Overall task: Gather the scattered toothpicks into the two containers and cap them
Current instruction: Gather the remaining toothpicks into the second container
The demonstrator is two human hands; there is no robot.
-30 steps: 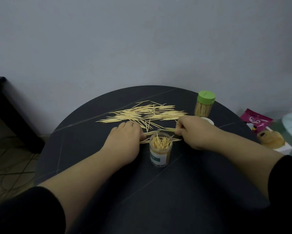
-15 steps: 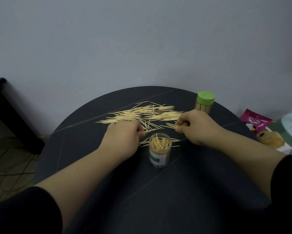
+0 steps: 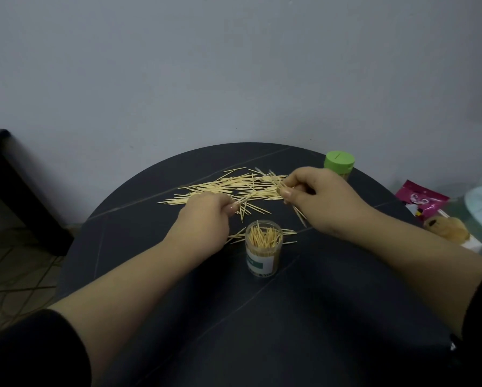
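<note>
now two containers [image 3: 263, 258] [image 3: 339, 163]; left hand [image 3: 203, 219], right hand [image 3: 320, 199] pinch toothpicks [image 3: 220, 188]

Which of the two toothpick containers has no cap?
The nearer one, the clear round plastic container with the white label: toothpicks stick out of its open top. The far container carries a green cap.

Pale wooden toothpicks [image 3: 223, 188], clear plastic jar [image 3: 263, 251], matt dark tabletop [image 3: 290, 317], glossy pink wrapper [image 3: 421, 198]
</note>
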